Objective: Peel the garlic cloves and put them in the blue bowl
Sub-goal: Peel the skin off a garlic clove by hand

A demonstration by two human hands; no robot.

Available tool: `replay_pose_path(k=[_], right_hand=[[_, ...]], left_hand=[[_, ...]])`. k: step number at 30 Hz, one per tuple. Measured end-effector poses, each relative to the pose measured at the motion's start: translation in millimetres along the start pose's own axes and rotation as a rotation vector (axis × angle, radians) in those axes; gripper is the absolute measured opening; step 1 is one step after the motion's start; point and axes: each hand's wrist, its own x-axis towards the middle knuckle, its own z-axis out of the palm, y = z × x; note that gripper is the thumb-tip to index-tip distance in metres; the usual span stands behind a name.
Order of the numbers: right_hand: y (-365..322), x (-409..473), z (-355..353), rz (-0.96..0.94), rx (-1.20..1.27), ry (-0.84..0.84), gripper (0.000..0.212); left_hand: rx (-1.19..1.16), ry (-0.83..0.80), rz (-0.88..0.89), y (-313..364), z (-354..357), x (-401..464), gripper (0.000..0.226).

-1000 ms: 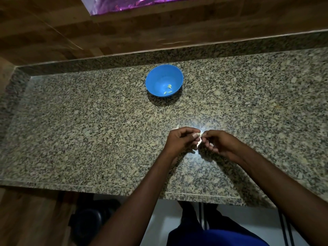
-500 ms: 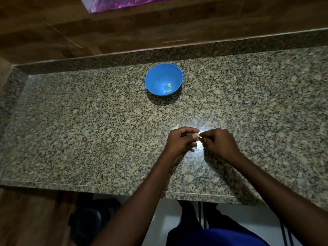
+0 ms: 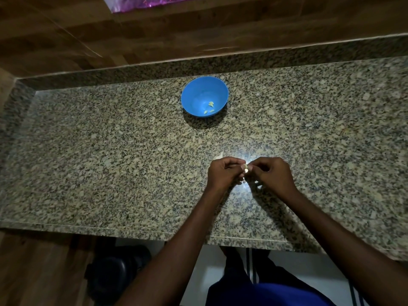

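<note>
A blue bowl [image 3: 198, 85] stands toward the back of the granite counter [image 3: 110, 151], with three small pale peeled cloves [image 3: 209, 108] lying in its bottom. Nearer the front, my left hand [image 3: 223, 173] and my right hand [image 3: 273, 173] meet above the counter. Between their fingertips they pinch one small pale garlic clove [image 3: 246, 170]. Most of the clove is hidden by my fingers. A pale scrap of skin [image 3: 219, 155] lies on the counter just behind my left hand.
A wooden wall panel [image 3: 198, 29] rises behind the counter's raised granite back edge. A purple shiny sheet [image 3: 143, 2] shows at the top. Below the front edge are a dark round object [image 3: 114, 274] on the floor and my blue-clothed legs.
My hands have stayed in place, working at the clove. My right hand's fingers have closed in tighter against my left fingertips. The bowl has not moved.
</note>
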Motion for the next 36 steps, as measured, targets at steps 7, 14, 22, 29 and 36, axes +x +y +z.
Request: replay_pose_path(k=[7,14,22,29,36], right_hand=[[-6,-1,-3,0.245,0.501,-0.094,0.016],[-2,0,-2,0.245,0.538,-0.103,0.02],[0,4,5,0.169,0.392,-0.009,0.026],[1,5,7,0.143,0.317,0.035,0.02],[1,12,7,0.291,0.42,-0.005,0.014]], left_hand=[[-0.027,-0.033,-0.03,0,2,1,0.012],[0.008,-0.024,-0.042,-1,4,2,0.011],[-0.006,0.009,-0.061,1,7,1,0.013],[0.043,0.033,-0.041,2,10,1,0.011],[0.129,0.112,-0.021,0,15,7,0.007]])
